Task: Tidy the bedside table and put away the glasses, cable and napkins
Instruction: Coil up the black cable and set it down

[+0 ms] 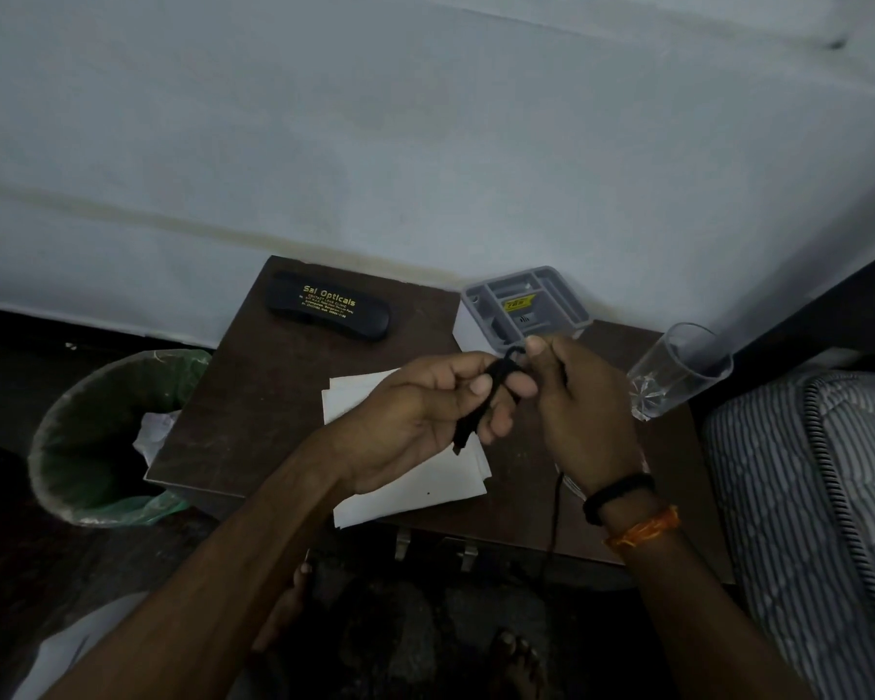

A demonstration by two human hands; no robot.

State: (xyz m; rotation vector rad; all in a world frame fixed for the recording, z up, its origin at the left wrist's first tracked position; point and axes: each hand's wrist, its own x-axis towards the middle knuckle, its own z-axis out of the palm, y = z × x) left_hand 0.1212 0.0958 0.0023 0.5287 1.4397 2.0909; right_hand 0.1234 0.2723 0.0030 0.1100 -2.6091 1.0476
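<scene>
- Left hand (425,411) is held above the middle of the table (253,396), fingers curled round a folded bundle of black cable (468,421), thumb pressed on top of it.
- Right hand (584,416) is just beside the left, its thumb and fingers pinching the cable's upper loop; a loose length of cable hangs from under this hand, past the wrist and over the table's front edge.
- Two bands, one black and one orange, sit on the right wrist.
- White napkins (425,487) lie flat under both hands, spread from the table's middle toward its front edge, one corner jutting over it.
- A black glasses case (329,313), closed, with gold lettering, lies near the back left corner, well apart from the hands, with bare tabletop between it and the napkins.
- A grey tray (526,303) sits at the back edge against the wall (425,144), just beyond the right hand's fingertips.
- A clear glass (678,368) stands near the table's right side, close to the right hand.
- A striped mattress (804,497) adjoins the table on the right.
- A bin (97,437) with a green liner stands on the floor against the table's left edge, crumpled white paper inside it.
- The bare left part of the tabletop, between the case and the front edge, is the widest open patch.
- Bare feet show on the dark floor below the front edge.
</scene>
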